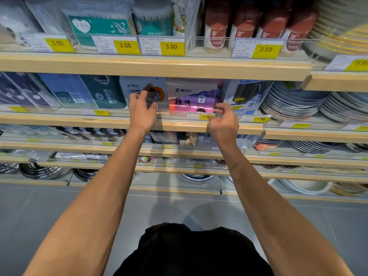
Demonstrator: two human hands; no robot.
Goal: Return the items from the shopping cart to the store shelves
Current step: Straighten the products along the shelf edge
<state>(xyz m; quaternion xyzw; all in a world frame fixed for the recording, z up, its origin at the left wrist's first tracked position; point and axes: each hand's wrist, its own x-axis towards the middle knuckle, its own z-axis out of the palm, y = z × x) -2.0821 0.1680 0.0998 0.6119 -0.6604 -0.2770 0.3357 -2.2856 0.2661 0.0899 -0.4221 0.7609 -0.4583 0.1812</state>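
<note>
A pack of purple and pink rubbish bags (192,97) stands upright on the second wooden shelf (111,121), behind a clear front rail. My right hand (223,121) pinches the pack's lower right corner at the rail. Just left of it stands a grey pack with an orange circle (157,90). My left hand (142,112) is on this grey pack, with fingers over its front and the thumb at its lower edge. Both arms reach forward from below. No shopping cart is in view.
Blue and teal packs (83,92) stand to the left and stacked plates (294,102) to the right. The top shelf (155,66) holds cotton swabs and red toothpick jars (216,28) with yellow 3.00 tags. Lower shelves carry bowls and pans. Grey tiled floor (179,208) lies below.
</note>
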